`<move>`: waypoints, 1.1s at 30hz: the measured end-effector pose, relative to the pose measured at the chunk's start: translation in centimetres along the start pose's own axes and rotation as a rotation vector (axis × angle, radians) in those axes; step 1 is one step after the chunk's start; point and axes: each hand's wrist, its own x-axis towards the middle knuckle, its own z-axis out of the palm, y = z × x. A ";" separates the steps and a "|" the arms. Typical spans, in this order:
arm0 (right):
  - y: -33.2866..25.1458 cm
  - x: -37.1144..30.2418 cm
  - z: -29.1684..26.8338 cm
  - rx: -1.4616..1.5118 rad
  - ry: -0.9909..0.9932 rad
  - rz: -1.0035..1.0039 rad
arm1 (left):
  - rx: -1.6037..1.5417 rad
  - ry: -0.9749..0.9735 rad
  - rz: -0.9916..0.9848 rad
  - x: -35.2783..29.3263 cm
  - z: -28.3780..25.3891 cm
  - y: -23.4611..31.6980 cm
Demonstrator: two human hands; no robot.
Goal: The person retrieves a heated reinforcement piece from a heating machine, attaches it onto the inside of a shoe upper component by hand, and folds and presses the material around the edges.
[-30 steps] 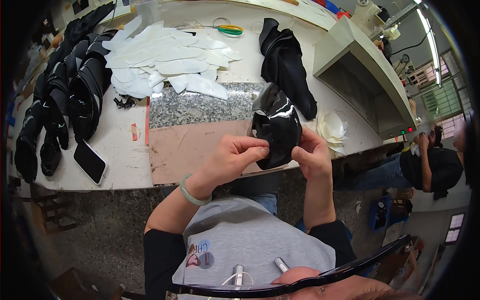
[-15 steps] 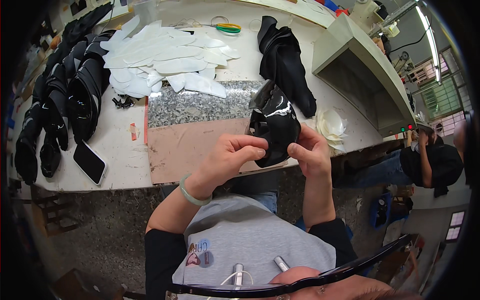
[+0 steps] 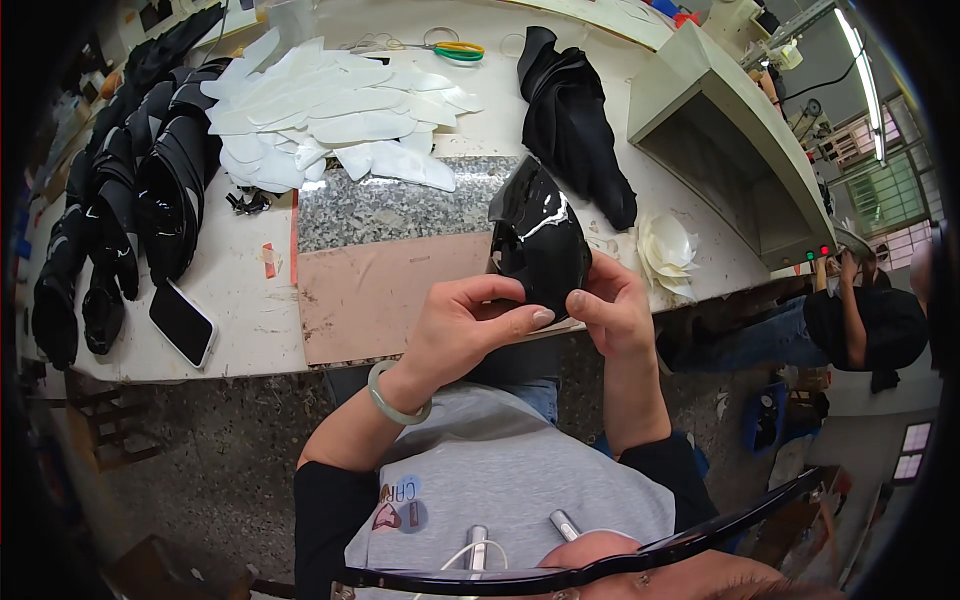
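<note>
A glossy black piece that looks like a shoe upper (image 3: 548,245) is held over the near edge of the workbench, its narrower end pointing away from me. My left hand (image 3: 462,325) is closed on its lower left edge, thumb and fingers pinching the rim. On the right side my right hand (image 3: 615,305) grips it, with the thumb on the near face and the fingers hidden behind. Beyond it lies a bundle of similar matte black pieces (image 3: 570,120). Under and beside my hands is a pinkish-brown board (image 3: 385,300), next to a speckled grey slab (image 3: 400,215).
White cut pieces (image 3: 330,110) are heaped at the back left, near scissors (image 3: 458,50). Rows of black uppers (image 3: 170,200) and a phone (image 3: 182,325) lie left. To the right stand a cream stack (image 3: 667,250) and a metal hood (image 3: 720,140). Another person (image 3: 870,320) works far right.
The black upper has turned so its smooth outer face shows more and its opening less. My left hand has shifted slightly along the near edge; the right hand has stayed nearly in place.
</note>
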 end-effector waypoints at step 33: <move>2.2 -0.7 0.8 0.068 -0.130 0.193 | -0.040 0.148 -0.054 -2.7 -1.8 -2.6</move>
